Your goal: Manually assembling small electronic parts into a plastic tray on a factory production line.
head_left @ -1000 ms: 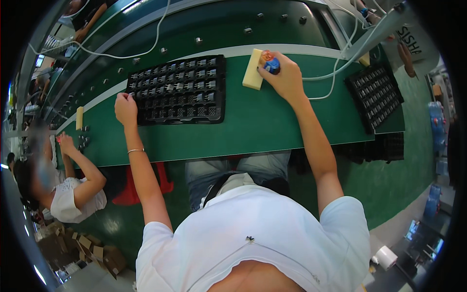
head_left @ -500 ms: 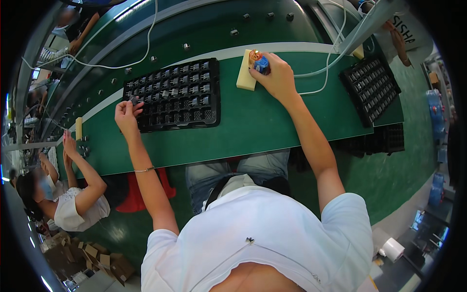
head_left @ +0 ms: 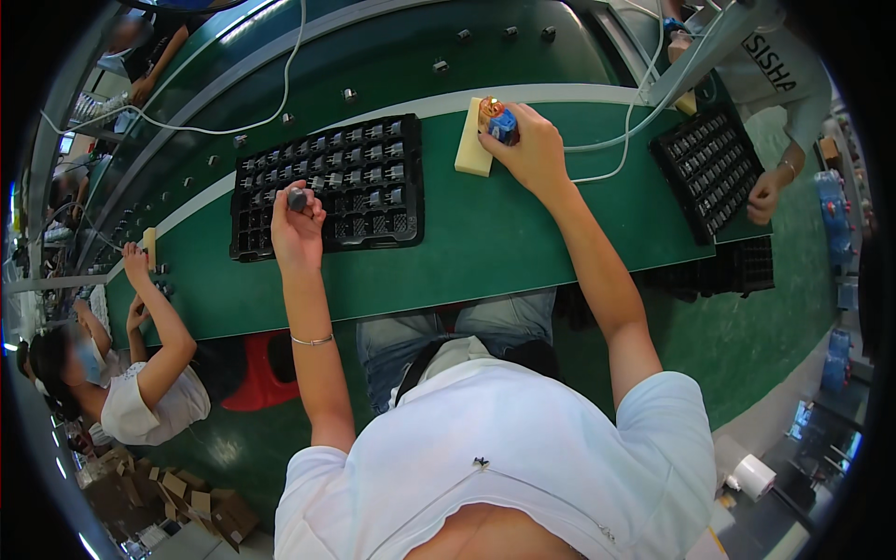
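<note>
Swung rightward with left hand since the earlier head view, now grasping a small dark-grey part, with black compartment tray to both sides; clasps in right hand an orange-and-blue piece, near cream block leftward. Likely light, stiff; best pinched by opposite sides.

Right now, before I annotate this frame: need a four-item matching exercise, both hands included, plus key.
Column one
1. Left hand
2. Right hand
3. Pale yellow block by the right hand
4. Red stool

Column two
A. On the green table, right of the larger-looking black compartment tray
B. Holds a blue-and-orange object
C. Off the table, left of the left forearm
D. Holds a small dark grey part

Right pairs: 1-D, 2-B, 3-A, 4-C
</note>
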{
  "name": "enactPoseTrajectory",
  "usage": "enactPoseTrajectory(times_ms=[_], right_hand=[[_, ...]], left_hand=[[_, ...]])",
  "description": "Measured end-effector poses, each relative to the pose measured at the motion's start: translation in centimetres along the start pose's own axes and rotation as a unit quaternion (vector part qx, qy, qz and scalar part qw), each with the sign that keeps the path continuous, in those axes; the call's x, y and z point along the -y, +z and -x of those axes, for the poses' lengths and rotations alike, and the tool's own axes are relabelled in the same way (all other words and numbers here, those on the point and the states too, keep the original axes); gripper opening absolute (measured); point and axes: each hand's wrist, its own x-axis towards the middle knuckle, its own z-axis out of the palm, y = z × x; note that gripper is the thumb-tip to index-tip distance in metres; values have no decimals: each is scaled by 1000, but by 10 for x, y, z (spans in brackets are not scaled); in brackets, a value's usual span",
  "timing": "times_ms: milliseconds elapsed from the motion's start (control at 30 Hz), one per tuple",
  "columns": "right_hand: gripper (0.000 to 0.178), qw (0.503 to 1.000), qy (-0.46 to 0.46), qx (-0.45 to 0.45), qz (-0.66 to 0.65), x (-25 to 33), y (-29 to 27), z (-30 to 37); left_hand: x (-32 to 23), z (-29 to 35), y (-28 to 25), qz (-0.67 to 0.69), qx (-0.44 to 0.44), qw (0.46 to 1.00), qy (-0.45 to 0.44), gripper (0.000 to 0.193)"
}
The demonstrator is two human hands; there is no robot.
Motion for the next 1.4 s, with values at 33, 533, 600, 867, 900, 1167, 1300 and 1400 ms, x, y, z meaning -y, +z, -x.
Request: enactPoseTrajectory(times_ms=[33,533,600,867,900,1167,1300,1400], right_hand=[[53,1000,-1,-1,0,0,0,-1],[40,992,6,-5,123,-77,47,-134],[42,988,-3,-15,154,-90,53,-140],[44,995,2,-10,104,-53,40,-131],[45,998,3,-18,56,-43,37,-124],[36,857,104,238,-446,68,14,-24],[38,835,132,250,-472,76,16,-10],[38,831,150,289,-451,69,16,-12]], left_hand=[[0,2,1,20,16,1000,-4,36],[20,48,44,4,21,1000,10,47],[18,51,48,-36,30,999,8,45],[21,51,68,-97,50,993,49,23],[20,50,74,-118,60,990,56,23],[21,49,124,-273,90,951,111,25],[23,51,129,-296,91,943,120,27],[23,52,131,-298,81,944,113,26]])
